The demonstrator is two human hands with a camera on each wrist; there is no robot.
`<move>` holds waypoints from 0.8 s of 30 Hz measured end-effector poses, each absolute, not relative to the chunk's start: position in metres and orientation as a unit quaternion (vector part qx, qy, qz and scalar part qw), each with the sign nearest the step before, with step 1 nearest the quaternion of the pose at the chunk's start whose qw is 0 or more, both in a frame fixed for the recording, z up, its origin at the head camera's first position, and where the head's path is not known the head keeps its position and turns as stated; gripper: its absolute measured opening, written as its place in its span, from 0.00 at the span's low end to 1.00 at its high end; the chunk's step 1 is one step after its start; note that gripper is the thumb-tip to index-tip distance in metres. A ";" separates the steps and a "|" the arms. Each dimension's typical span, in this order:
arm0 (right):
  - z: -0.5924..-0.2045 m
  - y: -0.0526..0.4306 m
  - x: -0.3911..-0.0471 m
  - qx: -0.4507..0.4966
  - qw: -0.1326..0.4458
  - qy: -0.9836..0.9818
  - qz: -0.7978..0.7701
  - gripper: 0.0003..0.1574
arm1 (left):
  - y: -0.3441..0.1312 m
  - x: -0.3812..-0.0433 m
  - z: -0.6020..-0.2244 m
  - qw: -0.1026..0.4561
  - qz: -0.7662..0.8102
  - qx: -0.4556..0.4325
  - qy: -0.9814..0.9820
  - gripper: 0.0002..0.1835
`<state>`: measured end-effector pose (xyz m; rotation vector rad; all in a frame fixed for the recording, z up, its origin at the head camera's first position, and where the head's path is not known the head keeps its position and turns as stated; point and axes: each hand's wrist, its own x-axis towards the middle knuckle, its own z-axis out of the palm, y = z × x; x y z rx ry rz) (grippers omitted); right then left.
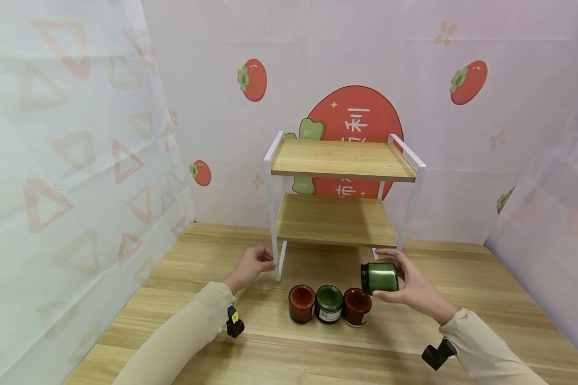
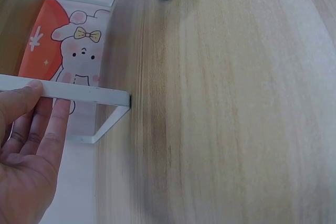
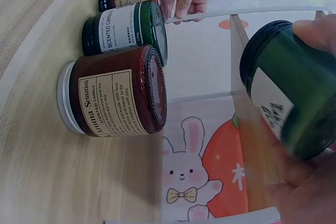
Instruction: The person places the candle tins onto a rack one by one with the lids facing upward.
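Nearest the head camera I noted two pale cloth sleeves [image 1: 188,331], reaching over a table [image 1: 270,358] of smooth, light wood grain. On it, three round glass jars stood close together in a row, upside down on their lids: a left red jar [image 1: 302,303], a green jar [image 1: 329,300] and a right red jar [image 1: 357,303], all with paper labels. Past these, I found the right hand [image 1: 416,286] clamped on a raised green jar [image 1: 382,277], held sideways in the air between thumb and fingers, black lid pointing left, near the right red jar. The left hand [image 1: 251,264] pinched the white front-left leg [image 1: 272,214] of a shelf [image 1: 337,160] with wooden boards. Behind rose a creased sheet [image 1: 212,107] printed with red fruit. I counted four jars, two red and two green, and two boards.
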<state>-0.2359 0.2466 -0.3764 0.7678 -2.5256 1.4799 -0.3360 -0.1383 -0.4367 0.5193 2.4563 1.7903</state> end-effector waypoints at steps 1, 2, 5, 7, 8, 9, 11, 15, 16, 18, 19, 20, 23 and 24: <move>-0.376 0.246 -0.236 0.259 0.059 -0.829 0.492 0.51 | -0.138 -0.336 -0.437 0.029 0.580 0.169 0.796 0.08; -0.376 0.246 -0.237 0.263 0.058 -0.826 0.496 0.51 | -0.138 -0.336 -0.437 0.029 0.580 0.170 0.796 0.08; -0.377 0.246 -0.238 0.273 0.059 -0.821 0.498 0.51 | -0.139 -0.336 -0.436 0.029 0.580 0.170 0.796 0.07; -0.378 0.246 -0.239 0.274 0.059 -0.825 0.490 0.51 | -0.139 -0.335 -0.436 0.030 0.580 0.170 0.796 0.07; -0.379 0.246 -0.240 0.274 0.059 -0.828 0.485 0.52 | -0.139 -0.335 -0.436 0.030 0.580 0.170 0.796 0.07; -0.379 0.246 -0.240 0.272 0.062 -0.832 0.479 0.51 | -0.139 -0.335 -0.436 0.030 0.580 0.170 0.796 0.07; -0.380 0.246 -0.242 0.271 0.065 -0.840 0.466 0.51 | -0.139 -0.334 -0.435 0.031 0.580 0.170 0.796 0.08; -0.381 0.246 -0.243 0.263 0.065 -0.851 0.449 0.46 | -0.139 -0.335 -0.435 0.031 0.577 0.170 0.798 0.09; -0.381 0.246 -0.243 0.261 0.062 -0.853 0.448 0.45 | -0.139 -0.335 -0.435 0.031 0.577 0.170 0.798 0.09; -0.380 0.246 -0.242 0.255 0.054 -0.856 0.447 0.42 | -0.139 -0.336 -0.437 0.030 0.575 0.170 0.800 0.10; -0.380 0.246 -0.242 0.253 0.051 -0.856 0.448 0.41 | -0.140 -0.337 -0.437 0.032 0.575 0.171 0.800 0.11; -0.379 0.246 -0.241 0.252 0.048 -0.856 0.448 0.41 | -0.140 -0.337 -0.438 0.032 0.574 0.170 0.800 0.11; -0.377 0.244 -0.240 0.252 0.047 -0.856 0.448 0.39 | -0.140 -0.337 -0.437 0.035 0.573 0.170 0.801 0.11; -0.377 0.244 -0.240 0.253 0.047 -0.856 0.449 0.39 | -0.140 -0.336 -0.436 0.036 0.572 0.171 0.801 0.11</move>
